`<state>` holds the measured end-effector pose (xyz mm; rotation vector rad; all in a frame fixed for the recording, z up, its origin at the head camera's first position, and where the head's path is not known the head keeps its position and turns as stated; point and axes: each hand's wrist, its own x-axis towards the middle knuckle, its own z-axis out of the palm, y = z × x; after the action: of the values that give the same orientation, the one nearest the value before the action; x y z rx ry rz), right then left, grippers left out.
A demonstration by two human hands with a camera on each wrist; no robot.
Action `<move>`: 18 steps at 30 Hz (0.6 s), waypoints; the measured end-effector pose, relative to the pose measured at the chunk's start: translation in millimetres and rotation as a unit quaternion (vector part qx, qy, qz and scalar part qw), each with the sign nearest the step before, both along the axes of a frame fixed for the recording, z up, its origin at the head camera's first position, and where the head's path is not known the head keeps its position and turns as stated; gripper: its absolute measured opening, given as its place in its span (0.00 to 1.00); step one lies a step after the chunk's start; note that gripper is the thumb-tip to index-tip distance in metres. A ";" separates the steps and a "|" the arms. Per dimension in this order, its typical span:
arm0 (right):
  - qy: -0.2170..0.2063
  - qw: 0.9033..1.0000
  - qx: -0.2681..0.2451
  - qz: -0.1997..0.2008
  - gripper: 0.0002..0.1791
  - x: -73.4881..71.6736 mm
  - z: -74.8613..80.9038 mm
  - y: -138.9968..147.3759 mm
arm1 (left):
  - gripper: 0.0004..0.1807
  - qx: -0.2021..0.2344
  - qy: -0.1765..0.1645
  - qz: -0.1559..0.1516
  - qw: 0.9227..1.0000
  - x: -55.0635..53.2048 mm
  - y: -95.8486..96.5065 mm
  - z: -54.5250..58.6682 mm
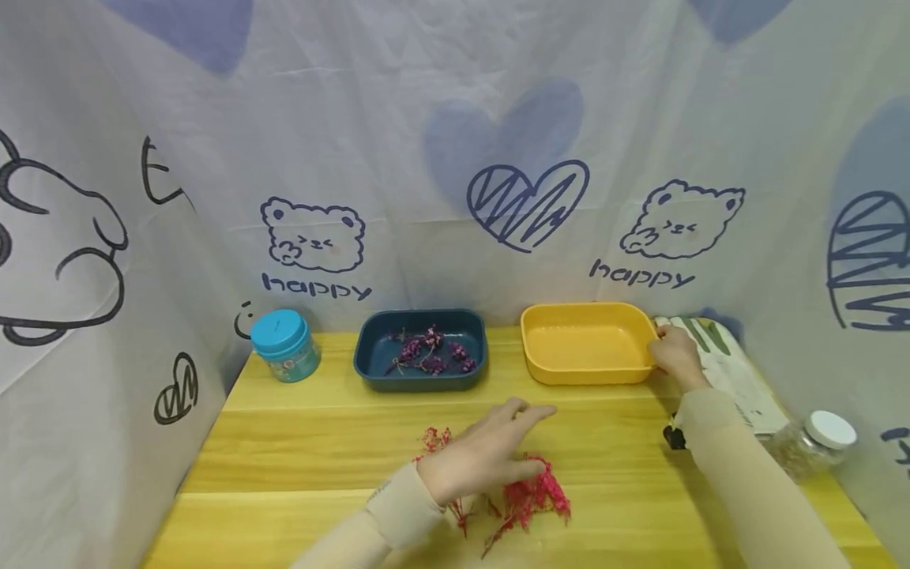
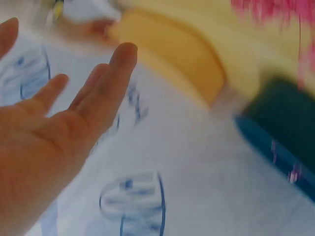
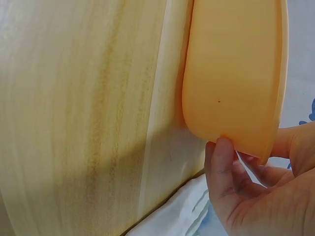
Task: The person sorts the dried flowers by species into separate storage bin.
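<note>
The yellow tray (image 1: 590, 365) sits along the tabletop's (image 1: 320, 454) far edge, towards the far right corner; can't tell if it's lifted at all. The right hand (image 1: 677, 357) has a narrow pinch on its right end, fingertips against the wall, probably because a rim like that is easy to steady from one side. The left hand (image 1: 483, 458) holds nothing, fingers loosely spread above the pink dried flowers (image 1: 536, 494) nearer the front edge; can't tell if it brushes them. Left of the yellow one, a dark blue tray (image 1: 419, 384) has purple dried flowers (image 1: 434, 364) in it, I guess so the sprigs stay contained. A turquoise-lidded jar (image 1: 279, 333) is by the far left corner, and a white-lidded clear jar (image 1: 806, 449) is by the right edge, both seemingly out of the hands' way.
</note>
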<state>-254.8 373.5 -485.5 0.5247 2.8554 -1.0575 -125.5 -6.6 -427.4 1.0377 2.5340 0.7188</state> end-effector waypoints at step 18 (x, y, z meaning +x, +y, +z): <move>-0.018 0.999 -0.029 -0.003 0.27 0.7 2.2 1.2 | 0.26 -0.188 0.086 -0.072 0.976 29.2 31.5 -58.5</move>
<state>-254.0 374.7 -483.4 0.5432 2.7853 -1.1168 -96.3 25.0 -485.9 1.1701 2.5608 0.1046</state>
